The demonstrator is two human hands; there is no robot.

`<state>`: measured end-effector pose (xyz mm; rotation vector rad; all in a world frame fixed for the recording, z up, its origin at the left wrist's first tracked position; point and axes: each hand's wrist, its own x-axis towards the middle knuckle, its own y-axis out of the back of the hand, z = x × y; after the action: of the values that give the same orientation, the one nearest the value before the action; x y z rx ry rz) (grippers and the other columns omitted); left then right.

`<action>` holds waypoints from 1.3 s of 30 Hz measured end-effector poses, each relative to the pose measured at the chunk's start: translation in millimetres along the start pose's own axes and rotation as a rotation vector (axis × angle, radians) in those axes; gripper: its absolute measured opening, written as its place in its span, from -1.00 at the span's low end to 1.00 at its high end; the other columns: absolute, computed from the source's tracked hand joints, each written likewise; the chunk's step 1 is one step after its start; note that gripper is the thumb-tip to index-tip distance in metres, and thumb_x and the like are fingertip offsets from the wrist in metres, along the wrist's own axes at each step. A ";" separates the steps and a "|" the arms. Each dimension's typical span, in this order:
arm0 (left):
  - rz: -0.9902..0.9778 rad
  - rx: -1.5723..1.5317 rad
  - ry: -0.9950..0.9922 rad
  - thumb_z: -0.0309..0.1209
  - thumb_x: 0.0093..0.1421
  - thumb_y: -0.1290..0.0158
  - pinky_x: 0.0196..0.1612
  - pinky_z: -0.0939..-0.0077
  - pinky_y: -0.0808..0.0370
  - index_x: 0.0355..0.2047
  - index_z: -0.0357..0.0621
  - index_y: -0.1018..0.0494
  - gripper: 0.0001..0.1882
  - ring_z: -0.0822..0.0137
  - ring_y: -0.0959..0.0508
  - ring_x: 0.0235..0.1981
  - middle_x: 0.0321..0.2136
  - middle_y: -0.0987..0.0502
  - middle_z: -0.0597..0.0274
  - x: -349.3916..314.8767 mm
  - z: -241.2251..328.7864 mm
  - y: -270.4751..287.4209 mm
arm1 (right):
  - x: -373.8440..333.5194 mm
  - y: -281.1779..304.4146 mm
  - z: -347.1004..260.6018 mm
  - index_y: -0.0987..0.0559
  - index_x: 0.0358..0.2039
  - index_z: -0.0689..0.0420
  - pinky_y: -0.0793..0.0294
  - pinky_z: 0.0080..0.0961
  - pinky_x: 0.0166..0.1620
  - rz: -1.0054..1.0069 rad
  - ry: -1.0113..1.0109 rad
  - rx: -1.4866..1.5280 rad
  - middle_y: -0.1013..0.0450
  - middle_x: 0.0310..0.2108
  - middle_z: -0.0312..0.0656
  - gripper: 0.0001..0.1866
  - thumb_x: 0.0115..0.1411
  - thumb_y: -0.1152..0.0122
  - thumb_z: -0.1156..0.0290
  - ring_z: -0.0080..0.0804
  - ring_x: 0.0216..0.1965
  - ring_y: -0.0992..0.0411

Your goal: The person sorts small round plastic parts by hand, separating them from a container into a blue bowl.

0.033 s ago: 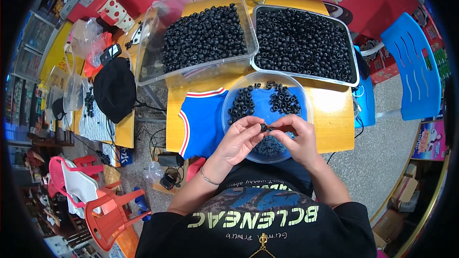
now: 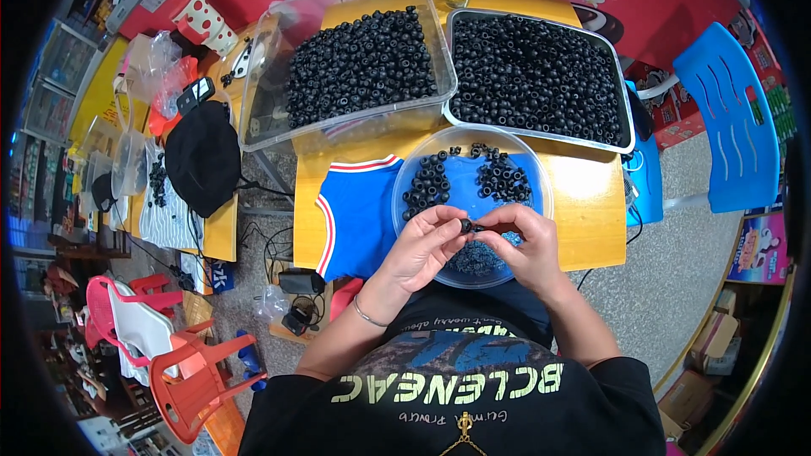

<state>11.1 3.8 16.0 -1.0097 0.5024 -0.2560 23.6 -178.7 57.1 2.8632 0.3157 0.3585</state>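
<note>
Above a round clear basin (image 2: 396,173), my two hands meet fingertip to fingertip. My left hand (image 2: 422,252) pinches a small round black plastic part (image 2: 465,225) between thumb and index finger. My right hand (image 2: 530,247) is closed in a pinch against it, at a small dark piece (image 2: 479,228) mostly hidden by the fingertips. Inside the basin lie a left pile of black ring-shaped parts (image 2: 427,186) and a right pile of similar black parts (image 2: 504,181). Small bluish translucent pieces (image 2: 475,260) lie at its near side, partly under my hands.
Behind the basin stand a clear plastic bin (image 2: 262,114) and a metal-rimmed tray (image 2: 626,118), both heaped with black parts. A blue cloth (image 2: 359,219) lies on the yellow table (image 2: 587,232). A black cap (image 2: 201,159) rests on the left table; a blue chair (image 2: 731,127) stands right.
</note>
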 end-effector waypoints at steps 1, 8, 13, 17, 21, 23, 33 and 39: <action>0.009 -0.002 -0.002 -0.52 0.19 -0.06 -0.18 0.68 -0.56 -0.19 -0.22 -0.45 -0.83 0.41 -0.57 -0.25 -0.28 -0.53 0.21 -0.2 -0.3 0.0 | 0.9 0.5 -0.2 -0.56 -0.40 0.21 -0.47 -0.60 -0.38 -0.001 0.000 0.000 -0.53 -0.43 -0.20 -0.85 0.00 -0.34 0.51 -0.49 -0.44 -0.50; 0.018 0.019 0.008 -0.51 0.18 -0.08 -0.18 0.68 -0.55 -0.21 -0.21 -0.45 -0.84 0.46 -0.56 -0.29 -0.29 -0.53 0.24 -0.5 -1.1 0.8 | 4.7 0.7 -0.1 -0.57 -0.48 0.16 -0.48 -0.53 -0.40 -0.008 0.222 -0.192 -0.53 -0.48 -0.20 -0.81 -0.14 -0.42 0.48 -0.38 -0.46 -0.50; 0.028 0.039 0.015 -0.51 0.18 -0.09 -0.17 0.65 -0.55 -0.22 -0.19 -0.46 -0.85 0.47 -0.56 -0.30 -0.29 -0.53 0.27 0.3 -2.1 2.4 | 4.9 -0.2 -1.8 -0.55 -0.52 0.16 -0.46 -0.55 -0.46 0.004 0.224 -0.225 -0.51 -0.51 -0.21 -0.80 -0.15 -0.44 0.44 -0.40 -0.51 -0.49; 0.030 0.049 0.007 -0.51 0.17 -0.09 -0.16 0.63 -0.55 -0.23 -0.19 -0.47 -0.86 0.46 -0.55 -0.29 -0.30 -0.53 0.27 -0.2 0.0 -2.2 | 4.4 -0.3 1.0 -0.53 -0.54 0.17 -0.43 -0.56 -0.50 0.005 0.217 -0.236 -0.48 -0.55 -0.22 -0.77 -0.14 -0.45 0.41 -0.41 -0.54 -0.46; -0.018 0.228 -0.012 -0.52 0.15 -0.12 -0.22 0.65 -0.53 -0.23 -0.21 -0.45 -0.83 0.49 -0.55 -0.34 -0.32 -0.53 0.25 0.6 7.6 2.6 | 4.2 1.3 1.9 -0.56 -0.45 0.21 -0.43 -0.60 -0.48 -0.116 0.103 -0.146 -0.45 -0.54 -0.20 -0.72 -0.14 -0.46 0.37 -0.44 -0.53 -0.43; -0.055 0.299 0.000 -0.53 0.13 -0.14 -0.25 0.66 -0.52 -0.20 -0.22 -0.42 -0.78 0.49 -0.54 -0.36 -0.32 -0.53 0.24 0.5 13.5 4.0 | 5.6 1.1 -4.7 -0.56 -0.40 0.18 -0.43 -0.55 -0.46 -0.178 0.056 -0.148 -0.44 -0.52 -0.21 -0.72 -0.10 -0.42 0.34 -0.39 -0.50 -0.45; -0.134 0.422 0.158 -0.57 0.04 -0.21 -0.37 0.69 -0.49 -0.04 -0.19 -0.18 -0.47 0.48 -0.54 -0.47 -0.46 -0.53 0.17 -3.0 29.7 -2.2 | -1.4 0.2 4.3 -0.56 -0.33 0.12 -0.43 -0.44 -0.43 -0.345 0.232 -0.156 -0.42 -0.50 -0.21 -0.71 -0.05 -0.36 0.27 -0.29 -0.49 -0.45; -0.176 0.447 0.264 -0.55 0.04 -0.22 -0.38 0.70 -0.50 -0.07 -0.19 -0.19 -0.49 0.48 -0.54 -0.47 -0.46 -0.52 0.16 -0.6 30.1 0.8 | -8.5 -2.7 11.9 -0.56 -0.35 0.13 -0.40 -0.44 -0.46 -0.325 0.239 -0.157 -0.41 -0.52 -0.21 -0.71 -0.04 -0.36 0.26 -0.30 -0.51 -0.43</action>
<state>26.0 26.8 28.4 -0.5844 0.5638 -0.6360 18.3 -180.6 43.4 2.5590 0.7495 0.6291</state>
